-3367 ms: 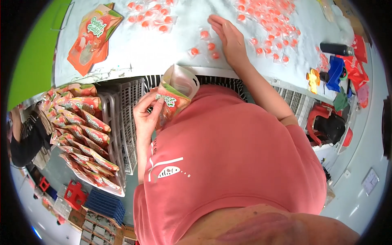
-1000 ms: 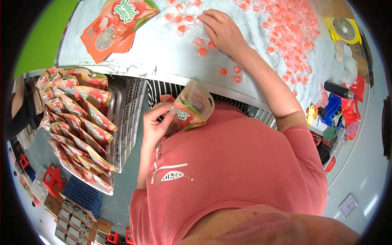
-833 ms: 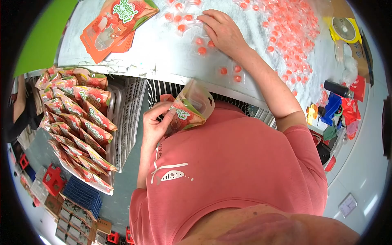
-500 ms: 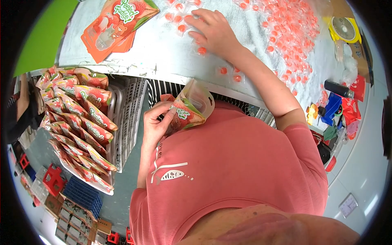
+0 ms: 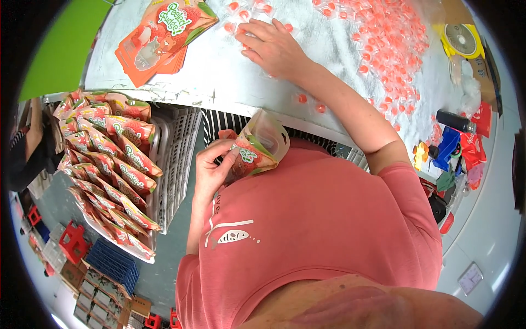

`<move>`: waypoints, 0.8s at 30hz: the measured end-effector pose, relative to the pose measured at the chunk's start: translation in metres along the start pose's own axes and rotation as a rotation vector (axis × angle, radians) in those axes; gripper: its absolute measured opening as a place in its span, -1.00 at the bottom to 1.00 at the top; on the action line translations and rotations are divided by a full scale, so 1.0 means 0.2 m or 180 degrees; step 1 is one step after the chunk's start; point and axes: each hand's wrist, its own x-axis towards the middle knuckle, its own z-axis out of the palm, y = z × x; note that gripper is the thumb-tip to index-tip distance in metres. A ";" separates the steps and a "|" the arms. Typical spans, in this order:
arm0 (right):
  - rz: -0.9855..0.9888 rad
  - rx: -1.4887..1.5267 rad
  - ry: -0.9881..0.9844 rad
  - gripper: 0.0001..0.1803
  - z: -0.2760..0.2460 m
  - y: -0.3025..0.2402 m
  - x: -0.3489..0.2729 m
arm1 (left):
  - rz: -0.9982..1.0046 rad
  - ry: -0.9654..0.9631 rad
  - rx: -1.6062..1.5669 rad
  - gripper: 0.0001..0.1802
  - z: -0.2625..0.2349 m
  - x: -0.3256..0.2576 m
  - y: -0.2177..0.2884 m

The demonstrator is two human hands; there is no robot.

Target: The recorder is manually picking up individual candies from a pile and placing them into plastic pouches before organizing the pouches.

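My left hand (image 5: 215, 167) pinches an open orange-and-green candy pouch (image 5: 256, 151) by its side, just below the table's near edge. The pouch is tilted, with its wide mouth up and facing the table. Over the table my right hand (image 5: 276, 50) lies with fingers stretched out and apart, on a small group of clear-wrapped candies with red centres (image 5: 234, 6). Some of these are partly hidden under the fingers. Two more wrapped candies (image 5: 320, 108) lie near the table edge, below my right forearm.
A large heap of wrapped candies (image 5: 392, 60) spreads over the table's right side. Flat pouches (image 5: 159, 41) are stacked at the upper left. Filled pouches stand in rows in a white crate (image 5: 153, 192) left of me. A yellow fan (image 5: 461, 39) and a black bottle (image 5: 455, 120) are at right.
My right hand has slid left and slightly nearer over the small candy group, covering some that showed before. My left hand keeps its hold on the pouch.
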 end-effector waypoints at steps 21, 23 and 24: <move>0.0689 0.0603 -0.0217 -0.40 -0.17 0.09 -0.21 | 0.0056 0.0071 0.0118 -0.81 -0.04 0.01 0.04; 0.0919 0.0680 -0.0080 -0.35 -0.26 0.06 -0.32 | 0.0166 0.0259 0.0210 -0.79 -0.09 -0.01 0.10; 0.1105 0.0688 0.0109 -0.30 -0.32 0.05 -0.37 | 0.0210 0.0348 0.0231 -0.78 -0.11 -0.01 0.11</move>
